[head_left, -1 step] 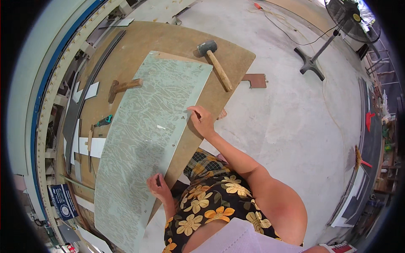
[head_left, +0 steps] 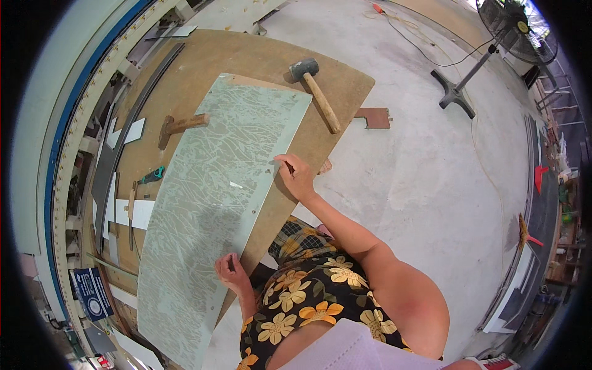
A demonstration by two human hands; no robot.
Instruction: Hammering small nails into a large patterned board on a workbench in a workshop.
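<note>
A long pale green panel (head_left: 203,179) with a leafy line pattern lies on a brown board-topped table (head_left: 259,49). Small dark fittings or holes dot its right border. My right hand (head_left: 296,177) is closed at that border, thumb and forefinger pinched over the panel's edge. Lower down, my left hand (head_left: 233,274) is over the same border with its fingers curled to the thumb; what they hold, if anything, is hidden. Beyond the panel rests a black-headed mallet (head_left: 320,98) with a wooden handle. To its left, a wooden-handled hammer (head_left: 182,125) touches or overlaps the panel's edge.
Left of the panel lie a green-and-black hand tool (head_left: 152,176), a wooden-handled tool (head_left: 131,206), white strips (head_left: 143,214) and dark metal strips (head_left: 126,132). A blue box (head_left: 92,295) stands at lower left. A pedestal fan (head_left: 459,92) and cables occupy the floor at right.
</note>
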